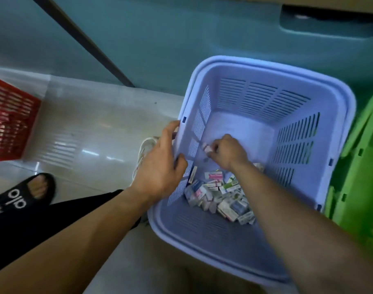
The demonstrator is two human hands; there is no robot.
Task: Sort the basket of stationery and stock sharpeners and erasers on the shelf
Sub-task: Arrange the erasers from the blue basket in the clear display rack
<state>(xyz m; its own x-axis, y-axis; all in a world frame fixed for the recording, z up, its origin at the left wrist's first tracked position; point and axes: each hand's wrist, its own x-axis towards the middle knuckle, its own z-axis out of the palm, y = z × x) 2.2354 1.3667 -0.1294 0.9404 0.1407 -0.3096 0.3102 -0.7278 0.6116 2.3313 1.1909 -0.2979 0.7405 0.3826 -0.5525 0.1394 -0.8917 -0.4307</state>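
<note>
left hand (160, 164) grips blue basket (266, 66) left wall | right hand (228, 152) pinches small box (206, 147), likely an eraser | pile of boxes (220, 197) near corner | risk: loose pinch drops box back

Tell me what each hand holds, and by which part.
The right hand pinches a small packet by one end; the left hand grips the blue basket by its left wall.
</note>
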